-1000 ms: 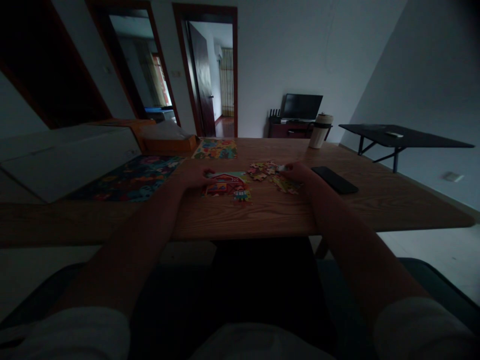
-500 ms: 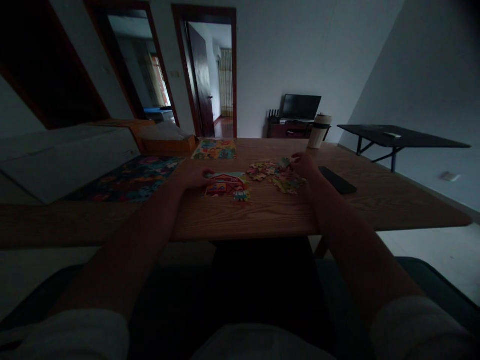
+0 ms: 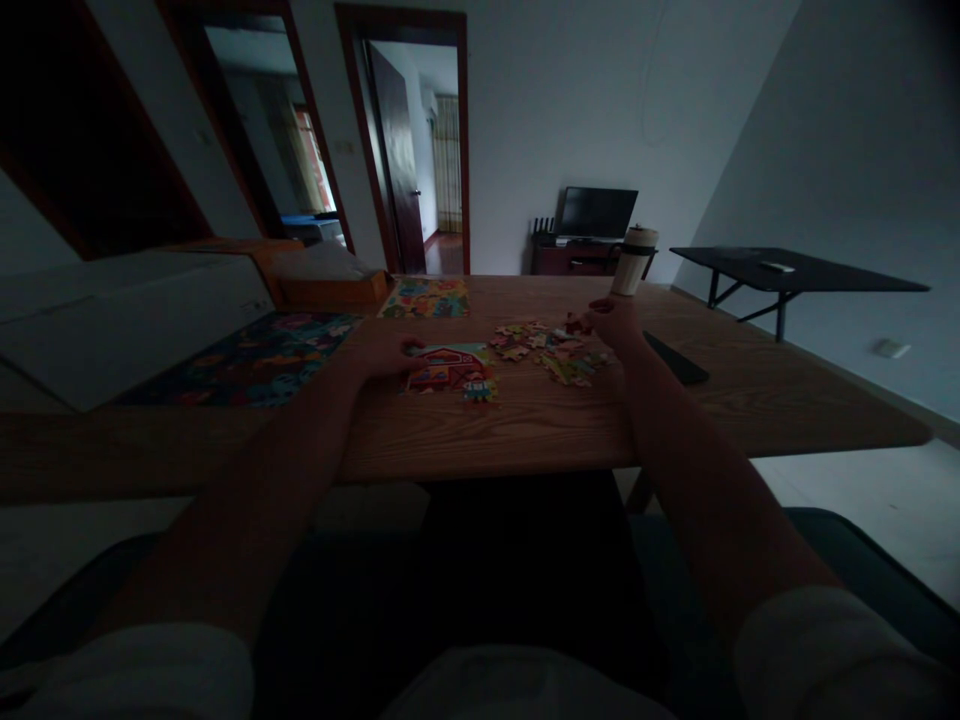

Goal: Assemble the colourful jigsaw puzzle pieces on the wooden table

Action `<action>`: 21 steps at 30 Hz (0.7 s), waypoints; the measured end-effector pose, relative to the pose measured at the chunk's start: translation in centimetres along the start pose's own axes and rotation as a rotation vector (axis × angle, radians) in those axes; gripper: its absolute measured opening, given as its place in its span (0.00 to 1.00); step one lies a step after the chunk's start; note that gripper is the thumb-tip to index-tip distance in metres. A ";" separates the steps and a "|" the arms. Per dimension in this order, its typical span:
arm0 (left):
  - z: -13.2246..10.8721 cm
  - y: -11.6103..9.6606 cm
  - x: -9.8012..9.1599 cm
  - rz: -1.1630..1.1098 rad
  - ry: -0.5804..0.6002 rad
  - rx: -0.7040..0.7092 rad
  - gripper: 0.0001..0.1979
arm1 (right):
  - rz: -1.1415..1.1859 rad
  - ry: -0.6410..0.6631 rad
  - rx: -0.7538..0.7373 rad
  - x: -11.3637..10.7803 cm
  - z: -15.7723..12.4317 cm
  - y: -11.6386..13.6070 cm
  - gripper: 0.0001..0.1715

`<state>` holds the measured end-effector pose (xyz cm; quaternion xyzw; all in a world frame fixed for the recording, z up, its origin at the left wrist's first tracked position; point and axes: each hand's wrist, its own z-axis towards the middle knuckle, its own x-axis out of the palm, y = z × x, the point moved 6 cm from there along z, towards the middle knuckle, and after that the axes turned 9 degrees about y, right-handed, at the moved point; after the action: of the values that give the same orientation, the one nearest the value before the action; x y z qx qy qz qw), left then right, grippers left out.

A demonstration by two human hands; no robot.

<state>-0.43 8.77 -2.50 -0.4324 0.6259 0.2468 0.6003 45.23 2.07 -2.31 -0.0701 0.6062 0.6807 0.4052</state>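
A partly assembled jigsaw puzzle (image 3: 452, 370) with a red barn picture lies on the wooden table (image 3: 525, 430). My left hand (image 3: 384, 352) rests on the table at its left edge, fingers curled against it. A heap of loose puzzle pieces (image 3: 551, 350) lies to the right. My right hand (image 3: 613, 318) hovers at the far right side of the heap, fingers pinched on a small dark reddish piece (image 3: 577, 323).
A dark phone (image 3: 675, 357) lies right of my right arm, a white cup (image 3: 632, 260) behind it. A finished colourful puzzle (image 3: 247, 355) and another picture board (image 3: 425, 298) lie to the left, with an orange box (image 3: 330, 288). A black side table (image 3: 795, 270) stands at right.
My right hand moved from the near side of the loose pieces to their far right side and lifted slightly. The left hand stayed at the puzzle.
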 end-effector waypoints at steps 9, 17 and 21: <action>-0.4 -0.2 -0.3 0.066 0.016 -0.041 0.32 | -0.424 0.273 0.095 1.5 -0.9 0.0 0.22; -0.5 -0.3 -0.1 -0.003 0.039 -0.062 0.34 | -0.486 0.444 0.075 3.1 -2.1 0.9 0.17; -0.6 -0.4 -0.1 0.003 0.004 -0.035 0.32 | -0.527 0.351 0.085 2.4 -1.8 0.2 0.17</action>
<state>-0.40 8.13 -2.18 -0.4425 0.6234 0.2578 0.5909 42.79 1.56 -4.02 -0.3240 0.6559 0.5037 0.4593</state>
